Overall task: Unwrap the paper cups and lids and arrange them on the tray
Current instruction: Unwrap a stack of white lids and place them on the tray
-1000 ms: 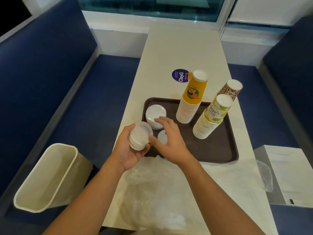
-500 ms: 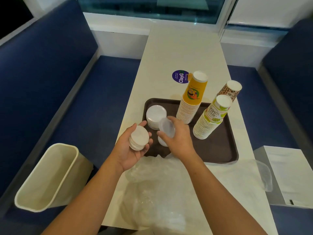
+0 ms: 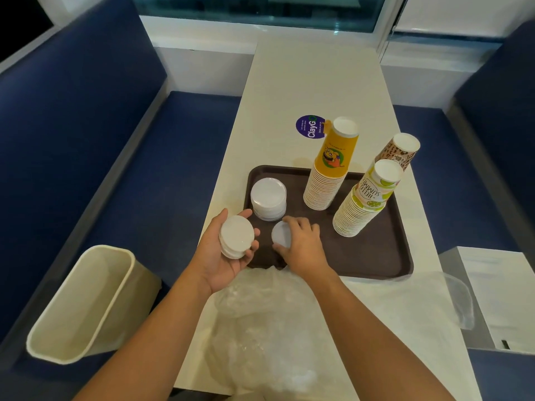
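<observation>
A brown tray (image 3: 376,261) lies on the white table. Three upside-down stacks of paper cups stand on it: yellow (image 3: 330,169), lime "Hello Summer" (image 3: 364,201) and brown patterned (image 3: 401,150) behind. A pile of white lids (image 3: 267,198) sits at the tray's far left. My left hand (image 3: 225,256) cups a short stack of white lids (image 3: 236,240) just left of the tray. My right hand (image 3: 304,247) pinches a small stack of lids (image 3: 280,234) against the tray's near left part.
Crumpled clear plastic wrap (image 3: 266,328) covers the table's near end, more wrap (image 3: 419,299) to the right. A cream bin (image 3: 84,302) stands on the blue bench at left. A white box (image 3: 498,293) sits at right. A purple sticker (image 3: 309,126) lies beyond the tray.
My right hand took lids from the left hand's stack, lifted them tilted, and has now lowered them onto the tray. The left hand stayed put with its stack.
</observation>
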